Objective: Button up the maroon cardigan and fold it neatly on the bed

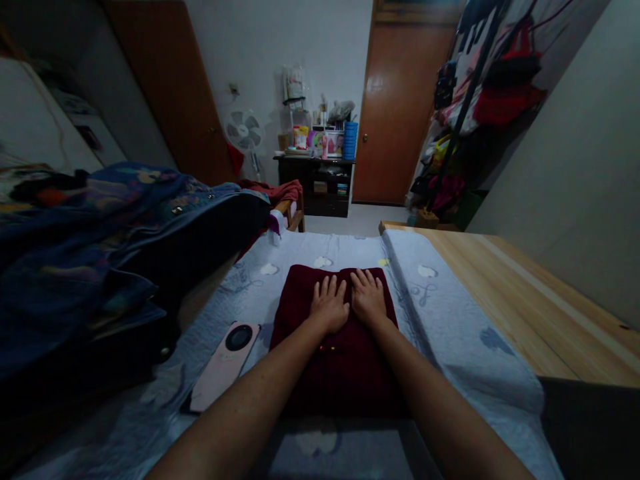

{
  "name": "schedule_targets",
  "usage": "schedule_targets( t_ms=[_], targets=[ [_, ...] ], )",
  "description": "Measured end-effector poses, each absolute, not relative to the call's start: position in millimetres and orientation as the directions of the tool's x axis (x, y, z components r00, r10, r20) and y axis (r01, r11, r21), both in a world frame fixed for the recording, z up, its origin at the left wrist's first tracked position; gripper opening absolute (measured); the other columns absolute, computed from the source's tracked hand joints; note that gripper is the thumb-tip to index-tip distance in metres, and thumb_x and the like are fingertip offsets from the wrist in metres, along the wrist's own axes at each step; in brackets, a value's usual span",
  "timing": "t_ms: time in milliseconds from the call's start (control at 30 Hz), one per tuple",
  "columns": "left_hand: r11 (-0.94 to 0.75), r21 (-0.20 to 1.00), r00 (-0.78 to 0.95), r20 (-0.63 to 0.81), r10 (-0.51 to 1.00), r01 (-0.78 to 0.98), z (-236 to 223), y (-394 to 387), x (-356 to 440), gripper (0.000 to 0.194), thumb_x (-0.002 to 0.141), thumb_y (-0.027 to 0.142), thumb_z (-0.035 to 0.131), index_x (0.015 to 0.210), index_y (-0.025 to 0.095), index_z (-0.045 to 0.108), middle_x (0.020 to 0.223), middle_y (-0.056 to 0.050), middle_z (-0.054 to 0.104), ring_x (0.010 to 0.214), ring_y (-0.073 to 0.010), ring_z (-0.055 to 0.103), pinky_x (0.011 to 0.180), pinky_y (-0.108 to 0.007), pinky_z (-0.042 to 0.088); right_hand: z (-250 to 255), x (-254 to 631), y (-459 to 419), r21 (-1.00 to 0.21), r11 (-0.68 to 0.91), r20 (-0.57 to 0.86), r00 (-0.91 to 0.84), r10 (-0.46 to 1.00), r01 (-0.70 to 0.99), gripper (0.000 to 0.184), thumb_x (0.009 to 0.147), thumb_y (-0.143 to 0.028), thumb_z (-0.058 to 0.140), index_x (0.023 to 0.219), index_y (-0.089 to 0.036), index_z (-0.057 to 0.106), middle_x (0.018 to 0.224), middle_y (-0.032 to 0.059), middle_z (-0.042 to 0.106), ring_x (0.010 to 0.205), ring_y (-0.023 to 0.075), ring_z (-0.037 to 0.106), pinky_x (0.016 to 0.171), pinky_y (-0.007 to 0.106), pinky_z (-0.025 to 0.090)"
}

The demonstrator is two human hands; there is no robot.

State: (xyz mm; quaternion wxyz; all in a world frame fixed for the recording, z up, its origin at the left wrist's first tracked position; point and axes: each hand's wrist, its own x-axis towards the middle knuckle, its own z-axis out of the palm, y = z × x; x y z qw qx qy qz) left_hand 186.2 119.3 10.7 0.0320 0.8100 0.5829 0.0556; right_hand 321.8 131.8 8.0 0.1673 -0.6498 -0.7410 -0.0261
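Observation:
A dark red folded garment (345, 373) lies as a neat square on the bed sheet (320, 443) in front of me, two small shiny buttons near its middle. My left hand (330, 305) rests flat on its upper part, fingers spread. Beside it, my right hand (369, 297) presses on the same cloth near the far edge, fingers stretched forward. Neither hand grips anything. To the left of the garment, a pink phone (225, 367) with a round black camera ring lies face down on the sheet.
Denim clothes (125, 220) are heaped at the left. On the right runs a wooden board (495, 280). Farther back stand a fan (245, 130), a dark cabinet (295, 173) with items on top, a brown door (393, 107) and a rack of hanging clothes (510, 100).

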Motion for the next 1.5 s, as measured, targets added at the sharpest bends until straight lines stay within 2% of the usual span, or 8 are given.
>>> schedule_targets(
  t_ms=[167,333,533,867,1033,1100,1267,1500],
  targets=[
    [-0.24,0.141,0.24,0.017,0.971,0.961,9.7,119.6,189.1,0.07,0.087,0.054,0.035,0.15,0.027,0.022,0.158,-0.01,0.017,0.145,-0.0359,0.006,0.112,-0.061,0.004,7.7,318.2,128.2,-0.162,0.113,0.203,-0.079,0.976,0.98,0.049,0.095,-0.039,0.033,0.143,-0.033,0.039,0.155,0.0003,0.027,0.143,0.028,0.014,0.109,0.061,0.011],
    [-0.203,0.183,0.209,-0.013,0.978,0.962,6.8,122.0,189.4,0.068,0.088,0.056,0.033,0.15,0.031,0.022,0.159,-0.008,0.015,0.144,-0.0406,0.005,0.108,-0.067,0.002,5.4,317.9,131.2,-0.178,0.074,0.109,-0.056,0.993,0.981,0.051,0.095,-0.04,0.03,0.146,-0.034,0.032,0.158,-0.0004,0.018,0.144,0.0287,0.008,0.107,0.066,0.011],
    [-0.211,0.192,0.216,-0.003,0.976,0.959,3.2,122.2,188.6,0.069,0.087,0.056,0.035,0.15,0.031,0.022,0.159,-0.008,0.015,0.144,-0.0402,0.005,0.108,-0.067,0.003,1.6,318.9,132.6,-0.195,0.056,0.084,-0.04,0.996,0.979,0.053,0.095,-0.044,0.029,0.148,-0.035,0.027,0.159,-0.0003,0.014,0.145,0.0291,0.005,0.107,0.065,0.011],
    [-0.22,0.24,0.223,0.014,0.975,0.946,5.7,120.6,186.7,0.066,0.088,0.055,0.036,0.149,0.031,0.025,0.159,-0.007,0.016,0.144,-0.0382,0.006,0.109,-0.065,0.002,2.5,316.3,130.4,-0.179,0.041,0.117,-0.02,0.993,0.983,0.054,0.095,-0.043,0.032,0.148,-0.033,0.029,0.158,0.0017,0.017,0.145,0.0292,0.006,0.109,0.062,0.011],
    [-0.247,0.33,0.298,-0.113,0.948,0.911,20.6,123.1,171.9,0.062,0.091,0.049,0.032,0.149,0.027,0.024,0.159,-0.007,0.014,0.145,-0.0334,0.005,0.112,-0.061,0.003,23.8,318.5,125.3,-0.248,0.041,-0.02,-0.047,0.999,0.968,0.056,0.094,-0.041,0.037,0.147,-0.029,0.03,0.158,0.0028,0.017,0.144,0.0303,0.009,0.109,0.061,0.016],
    [-0.274,0.342,0.337,-0.14,0.931,0.899,28.9,118.1,159.9,0.062,0.092,0.051,0.029,0.149,0.027,0.025,0.159,-0.008,0.016,0.145,-0.0324,0.006,0.112,-0.06,0.004,34.9,319.9,115.4,-0.284,0.06,-0.071,-0.083,0.994,0.957,0.056,0.092,-0.039,0.041,0.146,-0.027,0.033,0.158,0.0031,0.018,0.144,0.0309,0.011,0.109,0.06,0.017],
    [-0.218,0.214,0.23,-0.033,0.973,0.952,33.2,90.8,127.1,0.064,0.088,0.063,0.034,0.145,0.033,0.035,0.157,-0.008,0.021,0.143,-0.0418,0.005,0.107,-0.068,0.002,49.8,314.1,75.0,-0.369,0.173,-0.081,-0.217,0.973,0.913,0.054,0.093,-0.044,0.04,0.145,-0.027,0.037,0.157,0.0029,0.021,0.144,0.0305,0.014,0.111,0.057,0.017],
    [-0.183,0.178,0.164,0.116,0.98,0.967,5.0,72.7,111.5,0.061,0.089,0.061,0.035,0.145,0.035,0.035,0.158,-0.004,0.019,0.143,-0.0412,0.004,0.109,-0.065,0.008,31.9,299.5,55.1,-0.344,0.189,-0.027,-0.211,0.977,0.92,0.053,0.095,-0.049,0.034,0.145,-0.03,0.036,0.157,0.0008,0.023,0.144,0.0288,0.012,0.112,0.057,0.009]
  ],
)
